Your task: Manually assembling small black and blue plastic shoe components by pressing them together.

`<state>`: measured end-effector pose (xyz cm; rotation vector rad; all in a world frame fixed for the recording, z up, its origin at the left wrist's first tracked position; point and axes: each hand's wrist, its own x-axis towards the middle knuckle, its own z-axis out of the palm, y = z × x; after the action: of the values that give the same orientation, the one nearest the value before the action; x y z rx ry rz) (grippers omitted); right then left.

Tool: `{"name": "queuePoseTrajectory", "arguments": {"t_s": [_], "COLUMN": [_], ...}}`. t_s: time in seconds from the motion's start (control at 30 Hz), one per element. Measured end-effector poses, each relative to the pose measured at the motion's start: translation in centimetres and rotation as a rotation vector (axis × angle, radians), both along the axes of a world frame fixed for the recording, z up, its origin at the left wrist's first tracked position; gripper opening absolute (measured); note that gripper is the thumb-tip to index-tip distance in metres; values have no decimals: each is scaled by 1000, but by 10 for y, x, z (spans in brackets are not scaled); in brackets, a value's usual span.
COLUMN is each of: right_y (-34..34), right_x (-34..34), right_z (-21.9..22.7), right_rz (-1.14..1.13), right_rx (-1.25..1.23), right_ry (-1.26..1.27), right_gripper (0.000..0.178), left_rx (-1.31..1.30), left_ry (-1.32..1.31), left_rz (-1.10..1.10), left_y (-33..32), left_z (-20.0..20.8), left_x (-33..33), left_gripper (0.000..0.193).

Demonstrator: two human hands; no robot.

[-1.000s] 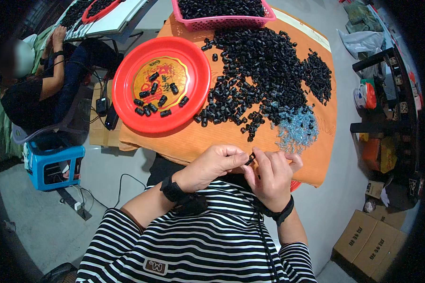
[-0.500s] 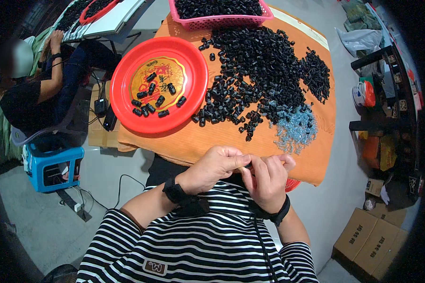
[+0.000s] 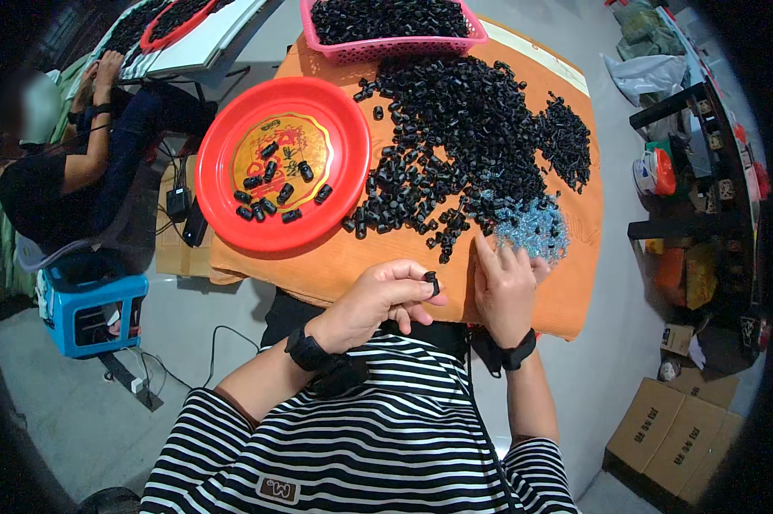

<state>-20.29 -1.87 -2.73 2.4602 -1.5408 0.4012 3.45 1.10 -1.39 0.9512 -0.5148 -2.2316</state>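
Between the thumb and index finger of my left hand point(image 3: 378, 300) is a small black plastic piece point(image 3: 432, 283), raised in front of the table's near edge. My right hand point(image 3: 506, 291) lies at the near right of the orange-covered table point(image 3: 421, 291), fingers stretched out. Its fingertips touch the edge of a heap of tiny glinting pale-blue pieces point(image 3: 536, 227), too small to make out; some black parts lie by its index finger. Farther off spreads a big pile of small black plastic parts point(image 3: 455, 111). A red round plate point(image 3: 219, 206) at the left holds several black barrel-shaped pieces point(image 3: 284, 193).
A pink basket point(image 3: 395, 51) full of black parts stands at the table's far edge. A separate heap of thin black parts point(image 3: 566, 141) lies at the right. Left of the table sits another person point(image 3: 69, 171) beside a blue stool point(image 3: 95, 308). Cardboard boxes point(image 3: 674, 441) and a dark rack point(image 3: 704, 227) stand right.
My hands, together before, are now apart. The right has moved forward to the pale-blue heap, its fingers stretched; the left keeps hold of the black piece, now in plain sight.
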Motion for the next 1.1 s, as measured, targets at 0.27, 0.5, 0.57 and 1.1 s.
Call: {"name": "queuePoseTrajectory", "arguments": {"t_s": [0.27,0.5,0.57,1.1], "right_y": [19,32,33,48], "right_x": [0,20,23,28], "right_z": [24,56,53,49], "right_rz": [69,266,273,274], "right_rx": [415,465,421,169], "right_ry": [-726,-490,-480,-363], "right_gripper": [33,42,42,36], "left_rx": [-76,-103,-101,-50], "left_ry": [-6,-36,-37,-67], "left_rz": [-104,-180,-201,-231], "left_y": [-1,-1,-1,4], "left_z": [-5,-4,-4,-4], "left_x": [-3,-2,-3,-3], "left_gripper": [15,19,18,21]}}
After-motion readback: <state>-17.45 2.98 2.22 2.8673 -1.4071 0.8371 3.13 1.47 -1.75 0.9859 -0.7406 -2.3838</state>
